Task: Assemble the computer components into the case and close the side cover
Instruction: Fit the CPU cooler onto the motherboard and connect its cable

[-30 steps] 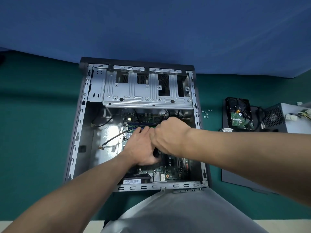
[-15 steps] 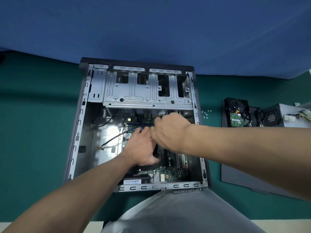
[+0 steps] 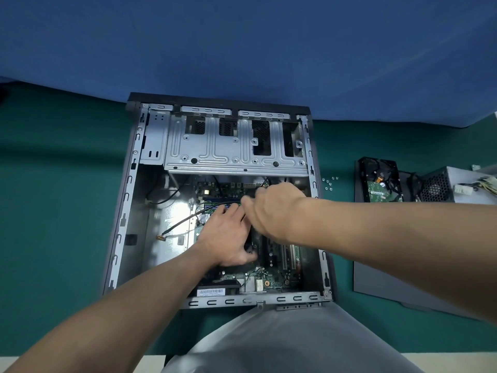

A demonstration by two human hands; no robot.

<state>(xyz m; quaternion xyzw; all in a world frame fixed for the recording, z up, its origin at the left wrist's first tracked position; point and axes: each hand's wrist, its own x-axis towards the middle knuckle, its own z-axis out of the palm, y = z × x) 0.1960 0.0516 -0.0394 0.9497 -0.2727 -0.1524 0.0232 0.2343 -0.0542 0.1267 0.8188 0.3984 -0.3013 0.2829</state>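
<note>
The open computer case (image 3: 126,211) lies flat on the green table, with the motherboard (image 3: 279,281) seated inside it. My left hand (image 3: 226,238) lies over a black cooler (image 3: 254,242) in the middle of the board, thumb hooked round its near right corner, fingertips reaching the memory slots. My right hand (image 3: 274,208) hovers just beyond and to the right of it, blurred, fingers curled with thumb and forefinger together; what they pinch is hidden. A silver drive cage (image 3: 236,152) spans the far end of the case.
A loose cable with a small connector (image 3: 161,237) lies across the bare case floor on the left. Right of the case are a few small screws (image 3: 329,181), a hard drive (image 3: 379,184), a power supply (image 3: 457,184) and the grey side cover (image 3: 390,286). A blue cloth hangs behind.
My right hand has moved away from me toward the far edge of the motherboard. My left hand has stayed on the cooler.
</note>
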